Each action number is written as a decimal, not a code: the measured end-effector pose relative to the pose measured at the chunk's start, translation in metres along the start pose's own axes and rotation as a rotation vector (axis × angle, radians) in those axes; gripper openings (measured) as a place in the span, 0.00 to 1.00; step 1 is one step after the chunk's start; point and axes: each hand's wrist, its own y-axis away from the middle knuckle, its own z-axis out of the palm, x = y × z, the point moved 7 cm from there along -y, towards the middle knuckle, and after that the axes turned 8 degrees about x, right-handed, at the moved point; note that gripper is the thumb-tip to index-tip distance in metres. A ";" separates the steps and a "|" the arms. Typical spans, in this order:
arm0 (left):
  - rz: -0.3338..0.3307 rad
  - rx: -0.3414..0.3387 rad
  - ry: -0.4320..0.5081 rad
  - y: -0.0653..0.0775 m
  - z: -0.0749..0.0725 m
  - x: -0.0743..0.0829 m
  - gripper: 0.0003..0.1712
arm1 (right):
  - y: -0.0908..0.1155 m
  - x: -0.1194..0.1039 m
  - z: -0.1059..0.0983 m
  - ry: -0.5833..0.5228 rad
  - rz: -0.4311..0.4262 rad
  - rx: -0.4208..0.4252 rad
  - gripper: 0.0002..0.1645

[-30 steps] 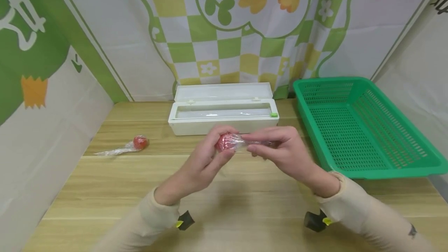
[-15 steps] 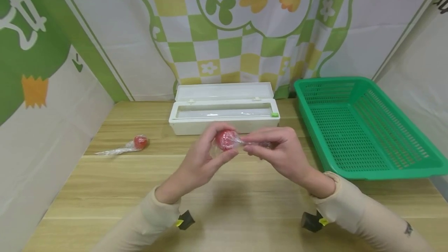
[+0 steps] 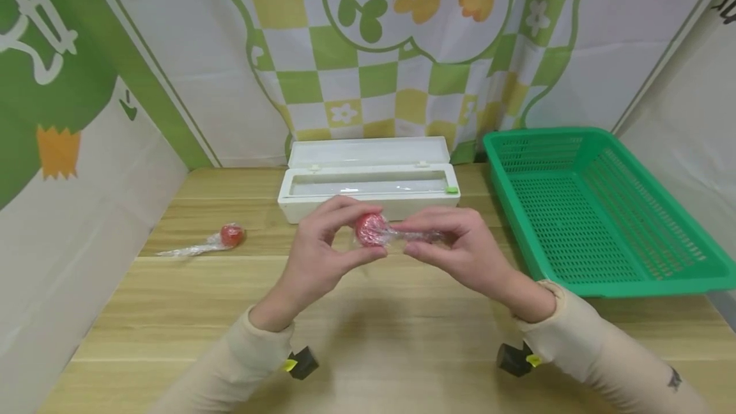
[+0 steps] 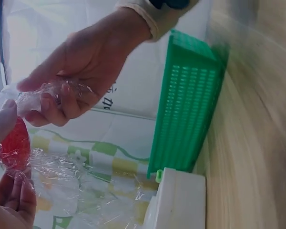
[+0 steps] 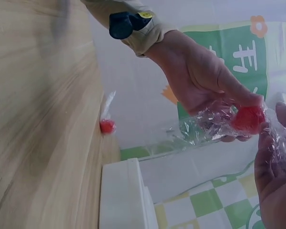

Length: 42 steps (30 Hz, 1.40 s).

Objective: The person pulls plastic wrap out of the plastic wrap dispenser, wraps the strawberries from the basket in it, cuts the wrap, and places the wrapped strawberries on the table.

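Note:
A small round red thing (image 3: pixel 369 230) wrapped in clear cling film is held up above the table, between both hands. My left hand (image 3: pixel 316 254) grips it from the left, thumb below and fingers above. My right hand (image 3: pixel 473 253) pinches the gathered tail of cling film (image 3: pixel 422 235) on its right side. Loose film (image 4: pixel 81 191) hangs off the red thing (image 4: pixel 16 143) in the left wrist view. Lying at the left of the table is another wrapped red ball (image 3: pixel 232 235), its film twisted into a tail (image 3: pixel 190 250).
Behind the hands stands a white cling film box (image 3: pixel 322 209), its lid (image 3: pixel 368 152) raised and a roll inside. To the right is a green plastic basket (image 3: pixel 575 229). All stand on a wooden table (image 3: pixel 379 363), enclosed by printed curtains (image 3: pixel 374 82).
The left hand has shifted slightly left and its fingers have spread a little around the red thing. The right hand keeps its pinch on the film tail, barely moving.

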 end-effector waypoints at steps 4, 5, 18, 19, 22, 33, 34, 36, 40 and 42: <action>-0.114 -0.016 0.083 0.002 0.003 -0.008 0.28 | 0.000 0.000 0.001 -0.028 0.004 -0.025 0.15; -0.141 -0.020 0.096 0.003 0.004 -0.009 0.27 | 0.000 0.000 0.000 -0.031 0.007 -0.021 0.15; -0.294 -0.091 0.251 0.008 0.022 -0.020 0.27 | -0.001 0.000 -0.005 0.008 -0.036 0.124 0.11; -0.292 -0.095 0.255 0.008 0.023 -0.020 0.27 | -0.001 0.000 -0.005 0.019 -0.045 0.131 0.11; -0.258 -0.095 0.257 0.007 0.025 -0.018 0.27 | -0.001 -0.001 -0.004 0.035 -0.044 0.150 0.10; -0.182 -0.052 0.209 0.003 0.023 -0.012 0.23 | -0.002 0.000 -0.009 0.007 -0.022 0.073 0.13; -0.189 -0.063 0.214 0.003 0.023 -0.011 0.23 | -0.002 0.000 -0.010 0.000 -0.012 0.063 0.12; -0.203 -0.090 0.232 0.005 0.023 -0.009 0.23 | -0.002 0.002 -0.011 0.001 0.021 0.042 0.10; -0.236 -0.122 0.258 0.007 0.023 -0.008 0.21 | -0.003 0.007 -0.012 -0.042 0.097 0.043 0.10; -0.238 -0.135 0.282 0.007 0.024 -0.008 0.22 | -0.003 0.007 -0.012 -0.062 0.108 0.066 0.11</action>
